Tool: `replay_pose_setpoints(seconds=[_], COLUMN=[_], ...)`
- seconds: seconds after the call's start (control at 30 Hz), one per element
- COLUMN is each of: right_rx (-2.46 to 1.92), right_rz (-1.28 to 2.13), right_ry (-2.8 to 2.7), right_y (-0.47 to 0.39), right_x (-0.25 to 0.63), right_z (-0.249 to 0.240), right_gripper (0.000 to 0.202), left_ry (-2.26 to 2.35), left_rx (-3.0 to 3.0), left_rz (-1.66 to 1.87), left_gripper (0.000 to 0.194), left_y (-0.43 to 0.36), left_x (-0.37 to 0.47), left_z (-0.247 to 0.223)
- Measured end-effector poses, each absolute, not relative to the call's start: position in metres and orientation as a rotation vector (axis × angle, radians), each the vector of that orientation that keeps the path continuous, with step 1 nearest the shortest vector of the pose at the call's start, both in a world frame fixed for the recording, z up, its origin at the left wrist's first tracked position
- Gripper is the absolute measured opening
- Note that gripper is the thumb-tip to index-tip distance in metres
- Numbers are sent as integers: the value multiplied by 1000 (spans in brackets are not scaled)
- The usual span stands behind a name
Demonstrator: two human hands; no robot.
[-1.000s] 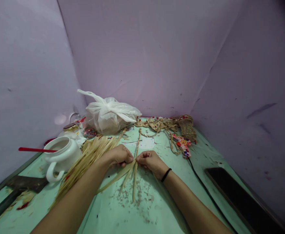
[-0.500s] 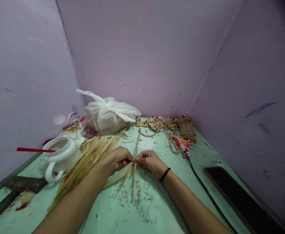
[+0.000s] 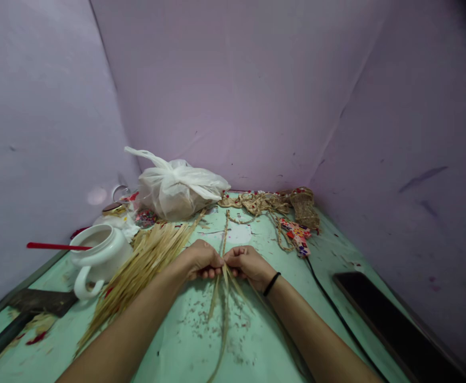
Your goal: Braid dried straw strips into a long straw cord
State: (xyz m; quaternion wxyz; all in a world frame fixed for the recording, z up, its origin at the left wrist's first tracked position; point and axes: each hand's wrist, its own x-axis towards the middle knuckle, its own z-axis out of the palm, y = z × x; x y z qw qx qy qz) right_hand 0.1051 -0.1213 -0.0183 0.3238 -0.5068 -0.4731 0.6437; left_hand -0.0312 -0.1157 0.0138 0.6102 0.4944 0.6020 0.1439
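Head view shows left hand (image 3: 204, 259) and right hand (image 3: 249, 264) pinching a slim, straw-coloured braid (image 3: 225, 234), plaited beyond them, its loose strands (image 3: 227, 300) fanning out below.

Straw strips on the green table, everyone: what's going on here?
A person's left hand and right hand meet fingertip to fingertip, pinching a thin straw braid at the point where its loose strips spread out toward the person. The finished length runs away from the hands along the green table. A bundle of straw lies to the left, beside a white pot.
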Motion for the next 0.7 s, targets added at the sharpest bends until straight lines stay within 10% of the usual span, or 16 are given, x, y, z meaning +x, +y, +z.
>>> replay_pose_setpoints(seconds=[0.7], right_rx=[-1216], right_rz=[1829], right_ry=[-1317], right_y=[-120], right_x=[118], right_z=[-14], right_gripper=[9], left_ry=[1245], left_rx=[1138], left_rz=[428], left_gripper=[4], left_y=[-117], left_x=[-34], left_z=[2])
